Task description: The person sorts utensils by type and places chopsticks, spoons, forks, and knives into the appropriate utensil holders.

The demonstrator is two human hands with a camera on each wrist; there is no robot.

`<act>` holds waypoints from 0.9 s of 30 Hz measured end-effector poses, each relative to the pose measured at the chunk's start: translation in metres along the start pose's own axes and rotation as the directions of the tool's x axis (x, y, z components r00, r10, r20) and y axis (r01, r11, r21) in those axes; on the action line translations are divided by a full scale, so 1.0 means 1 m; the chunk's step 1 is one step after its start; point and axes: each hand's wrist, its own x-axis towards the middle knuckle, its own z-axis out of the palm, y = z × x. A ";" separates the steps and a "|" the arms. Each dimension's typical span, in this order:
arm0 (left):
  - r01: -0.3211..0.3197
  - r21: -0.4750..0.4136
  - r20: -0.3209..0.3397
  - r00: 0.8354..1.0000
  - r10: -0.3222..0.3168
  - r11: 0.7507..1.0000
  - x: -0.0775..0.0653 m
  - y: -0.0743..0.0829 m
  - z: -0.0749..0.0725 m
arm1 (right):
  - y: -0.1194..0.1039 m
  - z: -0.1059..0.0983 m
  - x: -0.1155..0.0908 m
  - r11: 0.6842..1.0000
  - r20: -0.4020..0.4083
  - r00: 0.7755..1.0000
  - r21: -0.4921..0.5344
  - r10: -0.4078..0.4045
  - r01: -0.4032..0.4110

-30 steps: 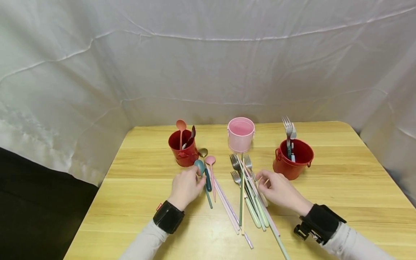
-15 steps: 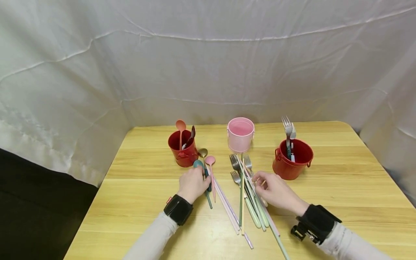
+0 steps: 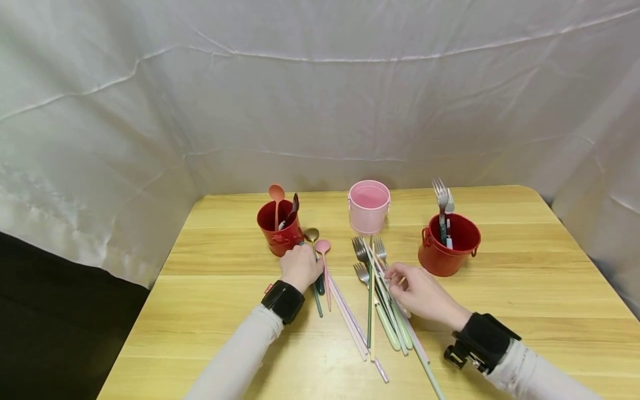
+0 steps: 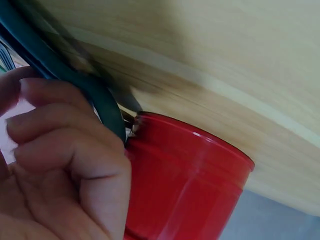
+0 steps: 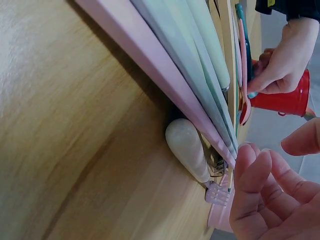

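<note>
My left hand (image 3: pixel 301 268) is at the spoons beside the left red bucket (image 3: pixel 281 233). Its curled fingers grip a teal spoon (image 4: pixel 107 107), whose handle end sticks out below the hand. Close by lie a gold-bowled spoon (image 3: pixel 311 234) with a dark handle and a pink spoon (image 3: pixel 323 246). My right hand (image 3: pixel 425 291) hovers at the right side of a pile of chopsticks (image 3: pixel 417 347) and forks (image 3: pixel 361 272), thumb apart from its loosely bent fingers (image 5: pixel 252 172), holding nothing. A cream-handled fork (image 5: pixel 185 145) lies under the pink chopstick (image 5: pixel 150 65).
A pink bucket (image 3: pixel 369 214) stands at the back middle. The right red bucket (image 3: pixel 442 258) holds forks (image 3: pixel 441 194); the left one holds spoons, including an orange one (image 3: pixel 276 193). Pink and purple chopsticks (image 3: pixel 348 319) lie between the spoons and the pile. A grey cloth (image 3: pixel 300 111) hangs behind.
My left hand has shifted right and slightly forward over the teal spoon, hiding its bowl; the spoon's handle end has moved slightly. My right hand has drifted a little left.
</note>
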 end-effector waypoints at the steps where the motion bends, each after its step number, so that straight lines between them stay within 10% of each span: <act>1: 0.005 0.001 0.002 1.000 -0.005 1.000 0.001 0.000 0.000 | 0.000 0.000 0.000 1.000 0.002 1.000 0.002 0.001 -0.001; 16: -0.038 -0.155 0.044 0.998 0.045 0.987 0.002 -0.008 0.003 | 0.004 -0.002 0.001 1.000 0.005 1.000 0.023 0.013 -0.014; 27: -0.197 -0.344 -0.041 0.980 0.195 0.918 -0.007 -0.018 -0.001 | 0.004 -0.003 0.000 0.999 -0.010 1.000 0.037 0.000 0.000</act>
